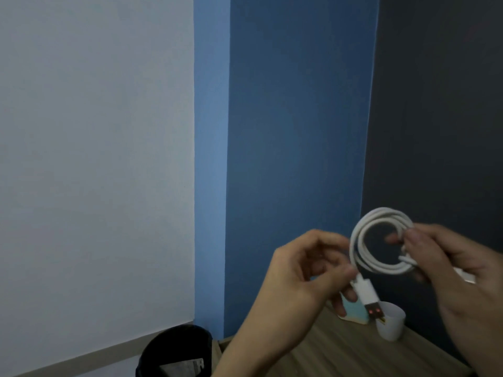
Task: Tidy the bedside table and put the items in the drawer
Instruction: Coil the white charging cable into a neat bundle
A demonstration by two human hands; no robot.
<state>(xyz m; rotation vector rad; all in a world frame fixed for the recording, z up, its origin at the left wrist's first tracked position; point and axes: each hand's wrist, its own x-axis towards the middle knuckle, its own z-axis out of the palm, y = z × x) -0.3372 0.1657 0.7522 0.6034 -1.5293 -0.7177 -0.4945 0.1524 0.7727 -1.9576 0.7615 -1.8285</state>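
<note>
Head view: nearest, both hands are raised above the surface and share a smooth white round-section charging cable [379, 268] wound into a neat ring of several loops. The left hand [294, 278] pinches the cable's loose tail between thumb and curled fingers, just above its glossy white oblong plug housing [366, 293]. The plug hangs tilted down to the right and ends in a flat metal USB tip showing two small red dots. The right hand [457, 273] grips the right side of the ring, thumb on the front and a fingertip showing through the ring's hole.

Below them lies the matte wood-grain surface [340, 355] in grey-brown planks. On it, past the plug, stands a small white tapered plastic cup [392, 326], upright and open at the top. Just left of it is a flat pale-blue piece with a tan edge [353, 312], partly hidden by fingers, any print on it too blurred to read.

To the left, beside the surface, stands a round black bin [174, 346] with a dark liner.

Farthest are a smooth pale grey wall [95, 159], a blue painted wall [285, 131] and a dark charcoal panel [441, 104] at the right.
</note>
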